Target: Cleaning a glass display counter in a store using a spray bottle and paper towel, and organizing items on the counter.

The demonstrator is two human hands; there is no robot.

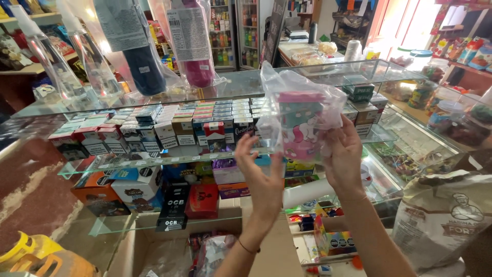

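Both my hands are raised in front of a glass display counter [154, 92]. My left hand [262, 177] and my right hand [344, 154] hold up a clear plastic bag [302, 110] between them. Inside the bag is a pink and teal patterned item with a white cartoon figure. My left fingers pinch the bag's lower left side, and my right fingers grip its lower right side. A thin band circles my left wrist.
Rows of small boxes [174, 125] fill the glass shelf behind the bag. Packaged items in clear sleeves [192, 41] hang above the counter top. A large paper sack [448, 220] stands at the right. Cardboard boxes [133, 187] sit on the lower shelf.
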